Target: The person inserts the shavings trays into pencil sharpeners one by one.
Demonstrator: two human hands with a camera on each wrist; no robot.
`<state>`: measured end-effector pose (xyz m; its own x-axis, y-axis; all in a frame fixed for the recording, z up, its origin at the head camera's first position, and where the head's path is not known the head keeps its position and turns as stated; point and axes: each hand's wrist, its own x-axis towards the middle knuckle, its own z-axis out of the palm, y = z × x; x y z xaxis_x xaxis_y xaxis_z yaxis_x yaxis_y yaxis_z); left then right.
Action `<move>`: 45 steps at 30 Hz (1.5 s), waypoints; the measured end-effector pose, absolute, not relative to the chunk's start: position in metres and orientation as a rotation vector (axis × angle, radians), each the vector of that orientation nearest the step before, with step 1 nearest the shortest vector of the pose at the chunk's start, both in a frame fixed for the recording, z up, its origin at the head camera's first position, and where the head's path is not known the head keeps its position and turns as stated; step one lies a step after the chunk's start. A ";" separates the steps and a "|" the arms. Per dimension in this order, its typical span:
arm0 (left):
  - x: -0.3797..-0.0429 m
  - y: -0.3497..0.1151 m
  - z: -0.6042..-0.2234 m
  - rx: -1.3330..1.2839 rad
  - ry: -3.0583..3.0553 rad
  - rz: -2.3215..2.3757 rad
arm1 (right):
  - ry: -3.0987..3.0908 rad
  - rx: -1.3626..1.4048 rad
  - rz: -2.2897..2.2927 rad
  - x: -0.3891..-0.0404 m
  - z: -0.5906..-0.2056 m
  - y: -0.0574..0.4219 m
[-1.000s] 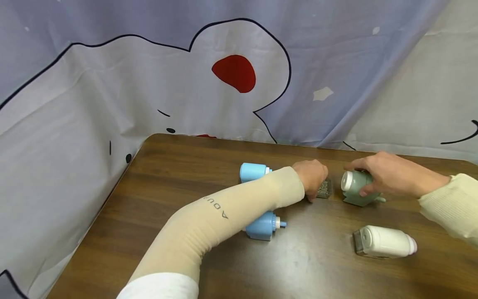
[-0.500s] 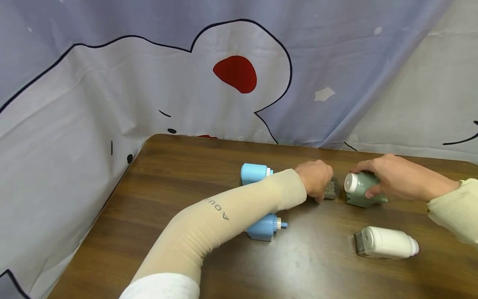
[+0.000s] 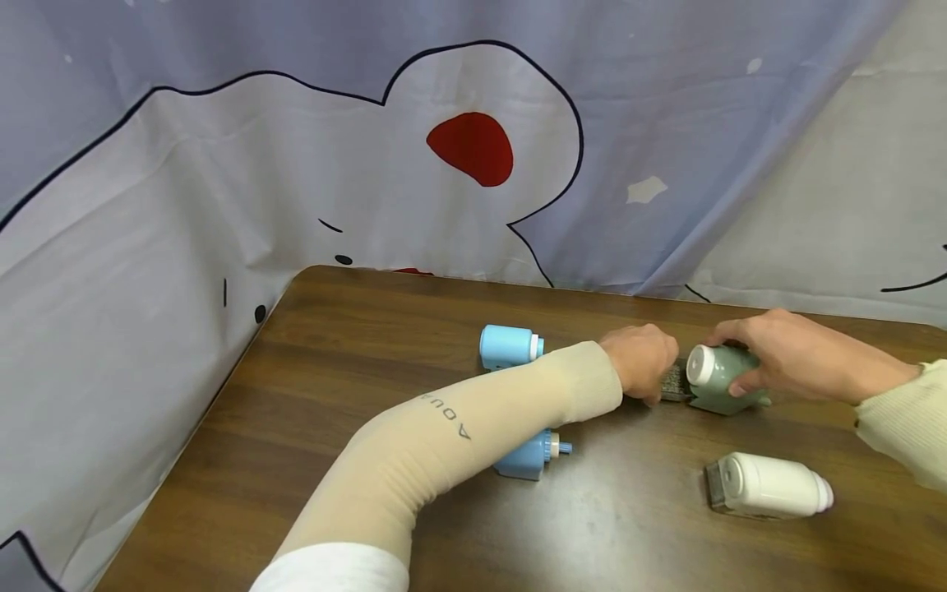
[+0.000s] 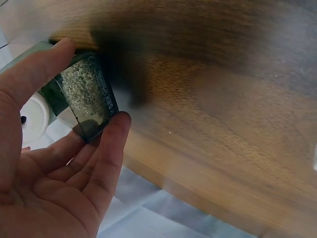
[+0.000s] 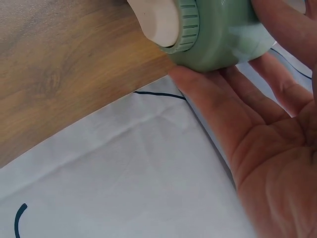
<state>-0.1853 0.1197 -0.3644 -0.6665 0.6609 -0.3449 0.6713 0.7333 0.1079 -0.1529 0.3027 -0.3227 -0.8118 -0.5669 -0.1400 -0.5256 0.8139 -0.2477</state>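
Note:
My right hand (image 3: 806,353) grips a green pencil sharpener (image 3: 728,382) from behind, thumb on its near side. Its white round face, with a dark hole, points left; in the right wrist view its ribbed green collar (image 5: 189,25) and a pale part beside it show. Between thumb and fingers, my left hand (image 3: 639,358) pinches a clear drawer (image 4: 89,96) full of pale shavings, with white print along one edge. The drawer's right end is right at the sharpener's lower left side, overlapping it in the left wrist view.
A white sharpener (image 3: 777,485) lies nearer on the wooden table (image 3: 629,526), its clear drawer end to the left. Left of it are a light blue sharpener (image 3: 506,345) and a darker blue one (image 3: 524,458), both partly behind my left sleeve. A printed curtain (image 3: 333,181) hangs behind the table.
My left hand has moved right with the drawer, closing the gap to the green sharpener. My right hand keeps its grip on the sharpener, which stands nearly in place.

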 end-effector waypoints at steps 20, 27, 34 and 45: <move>-0.185 0.132 -0.365 1.006 2.578 -0.018 | 2.803 -0.856 -0.281 -0.151 -0.324 0.307; -0.185 0.135 -0.367 0.995 2.575 0.000 | 2.790 -0.841 -0.297 -0.151 -0.325 0.307; -0.185 0.140 -0.369 0.935 2.591 0.048 | 2.777 -0.840 -0.279 -0.153 -0.325 0.305; -0.181 0.146 -0.372 0.938 2.615 0.063 | 2.770 -0.830 -0.260 -0.154 -0.324 0.302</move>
